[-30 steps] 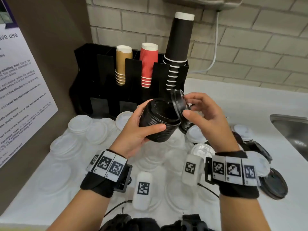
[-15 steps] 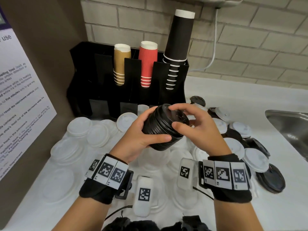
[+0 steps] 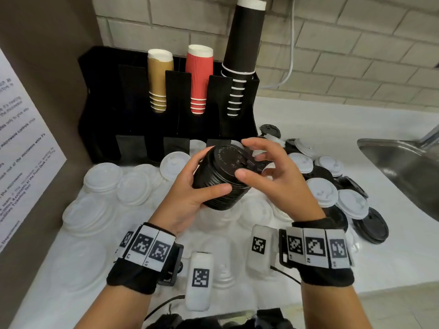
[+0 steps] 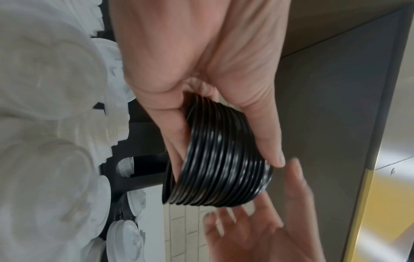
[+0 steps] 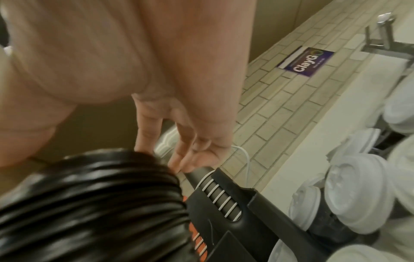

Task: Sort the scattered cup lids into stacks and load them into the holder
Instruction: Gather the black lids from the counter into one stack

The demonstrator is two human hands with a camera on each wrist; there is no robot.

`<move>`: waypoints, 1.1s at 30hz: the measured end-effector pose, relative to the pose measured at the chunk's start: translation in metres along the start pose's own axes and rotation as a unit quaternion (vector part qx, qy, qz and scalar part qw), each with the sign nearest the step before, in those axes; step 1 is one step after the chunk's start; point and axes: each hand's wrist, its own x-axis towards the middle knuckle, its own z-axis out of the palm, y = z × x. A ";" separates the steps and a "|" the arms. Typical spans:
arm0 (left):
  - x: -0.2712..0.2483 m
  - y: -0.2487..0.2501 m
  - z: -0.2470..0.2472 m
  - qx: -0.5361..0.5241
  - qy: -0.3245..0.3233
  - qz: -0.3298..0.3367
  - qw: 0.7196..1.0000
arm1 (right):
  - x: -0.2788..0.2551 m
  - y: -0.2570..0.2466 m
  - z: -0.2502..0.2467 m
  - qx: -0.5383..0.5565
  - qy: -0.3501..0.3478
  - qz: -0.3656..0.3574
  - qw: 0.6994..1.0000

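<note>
Watching from close by: the near edge of the desk [image 3: 392, 269] is strewn with clear lids [image 3: 88, 214] on the left, some already in low piles, pale and hard to tell apart.
Left hand [image 3: 187, 198]: its grip is curled round the black lid stack [image 3: 223, 179], thumb across the near side and fingers behind, holding it tilted above the loose lids and clear of the desk.
Right hand [image 3: 280, 179]: its grip is spread and holds nothing; the thumb sits at the stack's top rim and the fingertips [image 3: 247, 142] arch over the top lid, though I cannot tell whether they touch it.
Risk, top lid: if it is not seated flush, I'd guess it could pop off when the stack is tipped toward a slot.
Risk, the stack: it is held on a slant by its ribbed sides in one hand only, so a slackened squeeze could let it fan out and spill back among the scattered lids.
Right of the hands: white lids [image 3: 323, 191] and black lids [image 3: 370, 226] lie mixed and overlapping near the sink [image 3: 403, 162], so a wrong sort may get picked up.
Far side: the holder [image 3: 107, 103] stands against the brick wall with gold cups [image 3: 159, 79], red cups [image 3: 198, 77] and black cups [image 3: 242, 48] upright in it; its lower slots look narrow, and a tilted stack might catch the slot edge or knock the tall black cups.
</note>
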 end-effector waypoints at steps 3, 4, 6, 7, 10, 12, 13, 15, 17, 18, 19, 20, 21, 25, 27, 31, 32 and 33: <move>0.000 0.000 -0.005 -0.021 0.015 0.006 1.000 | 0.000 0.013 -0.017 -0.007 0.115 0.084 0.990; -0.001 0.000 -0.006 -0.027 0.018 0.010 0.999 | -0.001 0.019 -0.026 -0.054 0.129 0.126 0.982; -0.001 0.001 -0.009 -0.041 0.028 0.016 0.999 | -0.005 0.034 -0.044 -0.181 0.071 0.244 0.950; -0.001 0.002 -0.011 -0.048 0.036 0.016 0.998 | -0.008 0.041 -0.050 -0.234 0.019 0.302 0.924; 0.001 0.005 -0.012 -0.046 0.047 0.025 0.997 | -0.014 0.055 -0.055 -0.289 -0.066 0.395 0.869; 0.004 0.007 -0.011 -0.043 0.045 0.030 0.998 | -0.015 0.058 -0.053 -0.291 -0.065 0.402 0.866; 0.005 0.007 -0.010 -0.042 0.046 0.030 0.998 | -0.014 0.059 -0.052 -0.293 -0.065 0.398 0.867; 0.008 0.006 -0.007 -0.040 0.045 0.031 0.998 | -0.012 0.060 -0.051 -0.283 -0.080 0.385 0.875; 0.010 0.004 -0.002 -0.036 0.042 0.032 0.998 | -0.011 0.059 -0.052 -0.249 -0.098 0.370 0.890; 0.011 0.003 0.000 -0.035 0.042 0.033 0.998 | -0.010 0.059 -0.055 -0.227 -0.093 0.361 0.900; 0.013 0.002 0.003 -0.034 0.043 0.034 0.998 | -0.009 0.059 -0.058 -0.213 -0.079 0.347 0.910; 0.014 0.001 0.006 -0.034 0.045 0.036 0.998 | -0.009 0.060 -0.063 -0.216 -0.056 0.327 0.918; 0.015 0.000 0.009 -0.034 0.045 0.038 0.998 | -0.009 0.061 -0.069 -0.246 -0.028 0.306 0.919; 0.022 -0.003 0.018 -0.029 0.043 0.041 0.998 | -0.009 0.072 -0.095 -0.396 0.016 0.312 0.864; 0.024 -0.004 0.022 -0.027 0.047 0.043 0.998 | -0.008 0.079 -0.104 -0.404 -0.033 0.359 0.841; 0.029 -0.006 0.027 -0.028 0.058 0.046 0.997 | -0.003 0.089 -0.113 -0.410 -0.057 0.366 0.833; 0.029 -0.007 0.027 -0.028 0.062 0.047 0.997 | -0.002 0.090 -0.113 -0.418 -0.054 0.365 0.830; 0.030 -0.007 0.028 -0.030 0.066 0.049 0.996 | -0.001 0.090 -0.113 -0.423 -0.055 0.367 0.827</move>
